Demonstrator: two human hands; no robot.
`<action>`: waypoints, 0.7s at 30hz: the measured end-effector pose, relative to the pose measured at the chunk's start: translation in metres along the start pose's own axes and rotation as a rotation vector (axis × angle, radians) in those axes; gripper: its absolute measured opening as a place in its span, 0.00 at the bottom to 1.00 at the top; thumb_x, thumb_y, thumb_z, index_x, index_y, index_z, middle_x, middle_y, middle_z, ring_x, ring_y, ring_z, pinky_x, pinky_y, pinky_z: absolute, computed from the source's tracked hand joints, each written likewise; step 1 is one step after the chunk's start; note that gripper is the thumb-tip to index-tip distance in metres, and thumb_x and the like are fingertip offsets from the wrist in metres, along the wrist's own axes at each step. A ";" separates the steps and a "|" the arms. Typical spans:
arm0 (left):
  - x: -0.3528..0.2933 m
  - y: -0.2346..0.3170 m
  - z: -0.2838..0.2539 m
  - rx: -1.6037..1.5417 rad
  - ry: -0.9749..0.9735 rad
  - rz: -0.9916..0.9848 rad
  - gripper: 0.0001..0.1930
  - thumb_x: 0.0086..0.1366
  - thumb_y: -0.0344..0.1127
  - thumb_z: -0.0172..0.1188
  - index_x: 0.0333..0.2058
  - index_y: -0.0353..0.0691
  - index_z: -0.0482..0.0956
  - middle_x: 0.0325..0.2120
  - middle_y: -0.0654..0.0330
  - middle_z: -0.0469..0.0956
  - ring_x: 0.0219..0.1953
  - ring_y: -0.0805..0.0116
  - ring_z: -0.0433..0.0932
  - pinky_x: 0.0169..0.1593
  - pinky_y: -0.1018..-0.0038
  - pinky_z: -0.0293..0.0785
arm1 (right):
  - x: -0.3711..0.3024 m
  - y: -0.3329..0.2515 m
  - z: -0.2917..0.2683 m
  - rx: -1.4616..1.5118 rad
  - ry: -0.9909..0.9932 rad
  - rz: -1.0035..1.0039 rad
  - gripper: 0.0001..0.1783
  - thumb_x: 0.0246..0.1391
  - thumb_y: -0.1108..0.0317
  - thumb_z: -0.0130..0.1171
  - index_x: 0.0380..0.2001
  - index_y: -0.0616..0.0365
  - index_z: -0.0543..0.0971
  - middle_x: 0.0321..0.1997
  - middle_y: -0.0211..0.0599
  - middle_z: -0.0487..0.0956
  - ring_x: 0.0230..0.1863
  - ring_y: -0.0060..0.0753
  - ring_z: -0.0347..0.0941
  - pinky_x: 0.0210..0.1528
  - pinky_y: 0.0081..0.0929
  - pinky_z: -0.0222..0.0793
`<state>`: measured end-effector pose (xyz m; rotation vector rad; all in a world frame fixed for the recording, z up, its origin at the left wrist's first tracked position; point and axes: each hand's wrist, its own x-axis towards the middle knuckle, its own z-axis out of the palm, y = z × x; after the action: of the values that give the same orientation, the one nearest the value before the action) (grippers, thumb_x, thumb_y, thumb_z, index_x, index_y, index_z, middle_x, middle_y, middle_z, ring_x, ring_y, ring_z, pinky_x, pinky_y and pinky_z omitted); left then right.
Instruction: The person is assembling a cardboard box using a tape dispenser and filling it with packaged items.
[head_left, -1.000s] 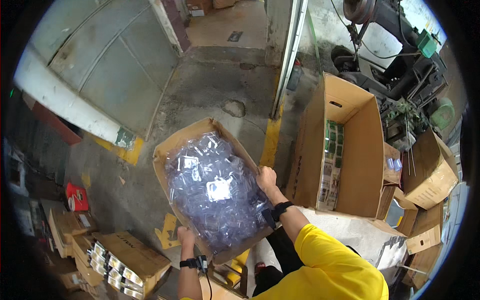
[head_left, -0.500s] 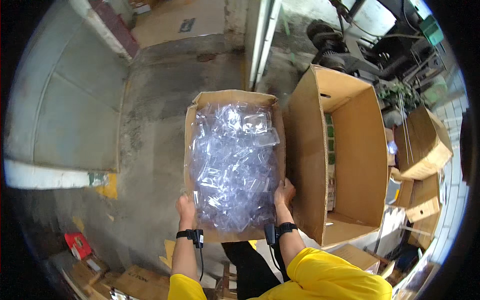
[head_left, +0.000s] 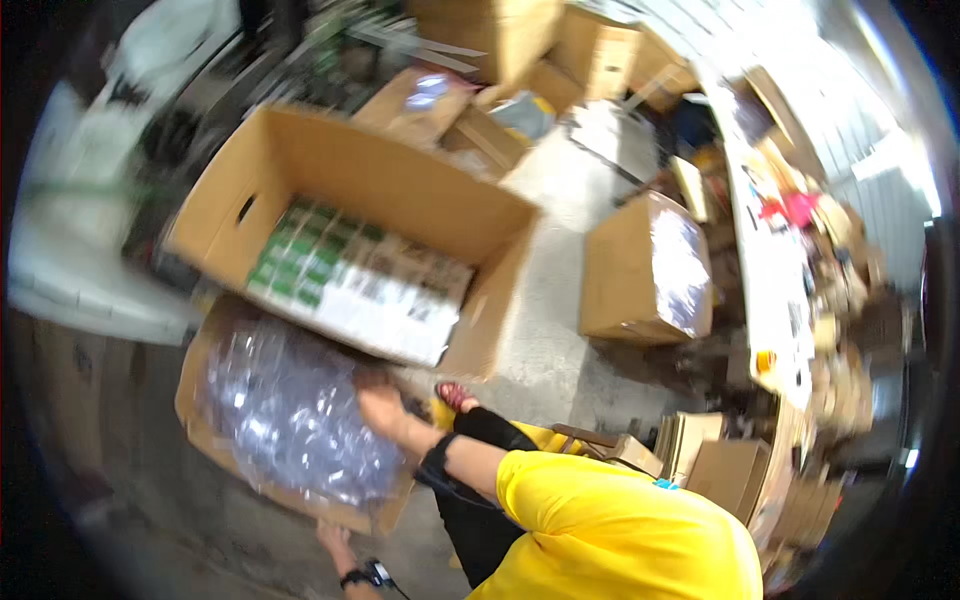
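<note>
A cardboard box (head_left: 190, 385) heaped with clear plastic packaging pieces (head_left: 300, 410) is carried low at the left, tilted in view. My left hand (head_left: 335, 542) grips its near lower edge, the fingers partly hidden by the box. My right hand (head_left: 380, 402), somewhat blurred, holds the side of the box toward my body. Right beside it stands a taller open carton (head_left: 390, 180). Small green and white boxes (head_left: 370, 285) are packed in rows on its bottom. Both wrists wear black straps.
Another carton (head_left: 620, 270) with shiny clear plastic stands on the floor further right. A long cluttered table (head_left: 775, 300) runs along the right side. More cardboard boxes (head_left: 610, 60) are stacked at the back, and dark machinery (head_left: 330, 60) stands at far left.
My view has swung to the right, so the tall carton now shows its inside. The held box has shifted left and turned in view, with both hands still on it.
</note>
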<state>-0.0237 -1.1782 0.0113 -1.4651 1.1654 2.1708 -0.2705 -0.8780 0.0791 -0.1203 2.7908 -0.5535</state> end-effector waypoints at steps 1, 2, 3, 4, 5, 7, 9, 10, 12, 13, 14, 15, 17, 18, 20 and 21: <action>0.001 -0.014 0.002 0.070 0.168 -0.027 0.14 0.62 0.49 0.50 0.37 0.46 0.73 0.29 0.63 0.74 0.29 0.67 0.73 0.27 0.73 0.68 | -0.028 0.010 -0.021 0.175 0.021 -0.130 0.16 0.41 0.74 0.50 0.37 0.60 0.75 0.30 0.45 0.77 0.32 0.45 0.76 0.31 0.38 0.72; 0.017 -0.022 -0.067 0.193 0.160 0.037 0.13 0.63 0.43 0.51 0.40 0.43 0.74 0.31 0.58 0.77 0.29 0.66 0.76 0.27 0.72 0.70 | -0.051 -0.007 -0.034 0.333 -0.014 -0.150 0.12 0.38 0.75 0.52 0.31 0.62 0.76 0.30 0.51 0.77 0.35 0.52 0.75 0.35 0.44 0.72; 0.007 -0.030 0.000 0.567 -0.039 0.195 0.11 0.63 0.35 0.50 0.42 0.39 0.75 0.32 0.55 0.78 0.31 0.66 0.78 0.28 0.71 0.72 | -0.078 0.053 -0.021 0.255 -0.141 -0.221 0.08 0.37 0.74 0.53 0.26 0.62 0.76 0.28 0.51 0.77 0.33 0.52 0.76 0.34 0.44 0.72; 0.001 -0.024 0.018 0.587 -0.050 0.218 0.11 0.63 0.35 0.50 0.42 0.39 0.75 0.32 0.55 0.78 0.31 0.66 0.78 0.28 0.71 0.72 | -0.105 0.053 -0.043 0.178 -0.311 -0.241 0.12 0.39 0.72 0.52 0.31 0.59 0.77 0.32 0.50 0.78 0.37 0.49 0.76 0.37 0.43 0.72; 0.001 -0.020 0.041 0.650 -0.115 0.203 0.11 0.63 0.35 0.50 0.42 0.38 0.75 0.32 0.55 0.78 0.31 0.66 0.78 0.28 0.71 0.72 | -0.135 0.070 -0.052 0.250 -0.383 -0.281 0.11 0.40 0.72 0.53 0.30 0.58 0.77 0.30 0.51 0.78 0.36 0.51 0.76 0.36 0.44 0.71; 0.003 -0.011 0.093 0.778 -0.246 0.173 0.11 0.63 0.34 0.50 0.42 0.38 0.75 0.32 0.55 0.78 0.31 0.67 0.78 0.28 0.71 0.72 | -0.189 0.119 -0.052 0.262 -0.418 -0.189 0.10 0.43 0.69 0.52 0.30 0.59 0.77 0.29 0.51 0.78 0.34 0.53 0.76 0.35 0.45 0.71; 0.001 -0.007 0.140 0.911 -0.365 0.136 0.11 0.63 0.33 0.49 0.42 0.38 0.75 0.32 0.55 0.78 0.31 0.67 0.78 0.28 0.72 0.72 | -0.246 0.188 -0.046 0.244 -0.405 0.004 0.12 0.41 0.64 0.55 0.30 0.58 0.79 0.30 0.49 0.79 0.34 0.52 0.77 0.35 0.44 0.72; -0.002 -0.009 0.166 0.982 -0.427 0.107 0.11 0.63 0.33 0.49 0.42 0.37 0.75 0.31 0.55 0.78 0.31 0.67 0.78 0.28 0.72 0.72 | -0.285 0.234 -0.014 0.300 -0.179 0.097 0.13 0.40 0.63 0.56 0.28 0.59 0.79 0.30 0.49 0.79 0.35 0.52 0.77 0.35 0.43 0.72; -0.010 -0.015 0.189 1.095 -0.493 0.056 0.11 0.63 0.32 0.49 0.42 0.37 0.75 0.31 0.55 0.79 0.31 0.67 0.78 0.28 0.72 0.72 | -0.343 0.279 -0.028 0.262 -0.109 0.580 0.13 0.42 0.62 0.55 0.28 0.59 0.79 0.29 0.49 0.79 0.36 0.51 0.77 0.35 0.42 0.72; -0.012 -0.019 0.198 1.146 -0.520 0.032 0.11 0.63 0.32 0.49 0.42 0.37 0.75 0.31 0.56 0.79 0.31 0.67 0.78 0.28 0.72 0.72 | -0.370 0.293 -0.053 0.380 -0.147 0.793 0.14 0.45 0.59 0.54 0.27 0.59 0.80 0.29 0.48 0.79 0.36 0.50 0.77 0.35 0.42 0.73; -0.016 -0.023 0.206 1.195 -0.544 0.008 0.11 0.63 0.31 0.49 0.42 0.36 0.75 0.31 0.56 0.79 0.31 0.68 0.78 0.28 0.73 0.72 | -0.398 0.307 -0.045 0.247 -0.063 0.980 0.11 0.45 0.64 0.53 0.26 0.58 0.81 0.31 0.47 0.80 0.36 0.49 0.78 0.36 0.42 0.73; -0.019 -0.029 0.219 1.248 -0.578 -0.021 0.11 0.63 0.31 0.49 0.42 0.36 0.75 0.31 0.56 0.79 0.31 0.68 0.78 0.28 0.73 0.72 | -0.429 0.319 -0.041 0.253 -0.021 1.076 0.11 0.45 0.65 0.53 0.26 0.59 0.81 0.32 0.48 0.80 0.36 0.49 0.78 0.37 0.41 0.73; -0.029 -0.043 0.237 1.336 -0.624 -0.072 0.11 0.63 0.30 0.49 0.42 0.36 0.75 0.31 0.56 0.79 0.31 0.68 0.78 0.29 0.73 0.72 | -0.476 0.335 -0.040 0.434 -0.136 1.150 0.12 0.44 0.66 0.54 0.29 0.60 0.81 0.34 0.51 0.80 0.39 0.49 0.77 0.40 0.41 0.73; -0.037 -0.048 0.235 1.374 -0.631 -0.100 0.11 0.63 0.30 0.49 0.42 0.35 0.75 0.31 0.56 0.79 0.31 0.68 0.78 0.29 0.73 0.72 | -0.494 0.335 -0.049 0.421 -0.158 1.072 0.14 0.44 0.64 0.54 0.31 0.62 0.81 0.36 0.53 0.79 0.41 0.51 0.76 0.41 0.42 0.72; -0.111 -0.069 0.290 1.410 -0.642 -0.128 0.11 0.63 0.30 0.49 0.42 0.35 0.75 0.31 0.56 0.79 0.31 0.68 0.78 0.29 0.74 0.72 | -0.532 0.348 -0.037 0.514 -0.285 0.977 0.16 0.44 0.63 0.53 0.32 0.62 0.80 0.38 0.55 0.78 0.42 0.55 0.75 0.43 0.43 0.71; -0.149 -0.081 0.320 1.491 -0.679 -0.092 0.13 0.62 0.31 0.51 0.44 0.34 0.75 0.33 0.55 0.79 0.33 0.68 0.78 0.32 0.74 0.73 | -0.549 0.358 -0.017 0.481 -0.301 0.907 0.16 0.45 0.63 0.53 0.33 0.62 0.80 0.38 0.55 0.78 0.42 0.55 0.75 0.44 0.43 0.71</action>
<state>-0.1148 -0.8585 0.1555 -0.1018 1.6603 0.9138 0.2395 -0.4666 0.1031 1.0041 2.0306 -0.8217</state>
